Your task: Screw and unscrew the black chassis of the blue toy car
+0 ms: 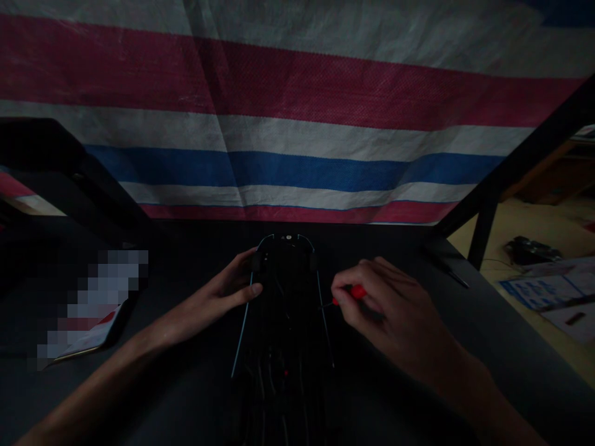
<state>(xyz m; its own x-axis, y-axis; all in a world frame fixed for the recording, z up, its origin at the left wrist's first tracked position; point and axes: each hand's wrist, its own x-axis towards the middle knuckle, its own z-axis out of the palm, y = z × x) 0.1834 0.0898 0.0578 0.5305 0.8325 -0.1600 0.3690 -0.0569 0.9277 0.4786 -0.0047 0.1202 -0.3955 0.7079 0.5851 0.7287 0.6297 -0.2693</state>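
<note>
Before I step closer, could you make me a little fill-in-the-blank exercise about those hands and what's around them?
1. The held tool in the right hand has a ______ handle.
2. The ______ of the left hand, its digit nearest the person, reaches over the edge of the dark object.
3. The slim tool lying on the table is nearer the person's ______ hand.
4. The striped sheet behind has red, white and ______ stripes.

Missing words: red; thumb; right; blue.
</note>
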